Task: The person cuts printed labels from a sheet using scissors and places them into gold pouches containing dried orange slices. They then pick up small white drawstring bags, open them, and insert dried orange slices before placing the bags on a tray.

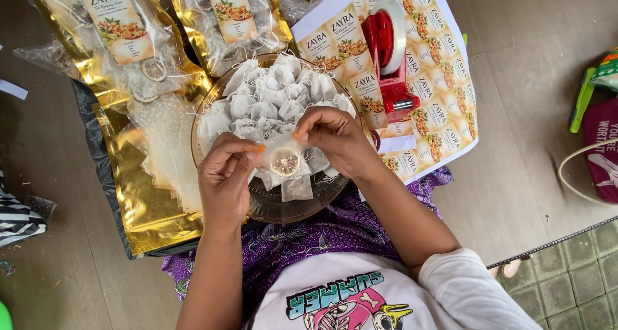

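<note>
Two hands (225, 175) (338, 140) pinch one clear pouch (284, 166) holding one dried slice (284, 163).

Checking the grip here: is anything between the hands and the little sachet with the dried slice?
Nothing visible. The left hand and right hand both pinch the sachet directly, above the bowl of white bags.

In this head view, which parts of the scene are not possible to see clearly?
- Small clear pouch with a dried citrus slice: its top edge is hidden by the fingers of the left hand and right hand.
- Glass bowl of white sachets: the middle is covered by both hands.
- Gold packets: cut off by the top edge.
- Red tape dispenser: its tape end is too small to tell.
</note>
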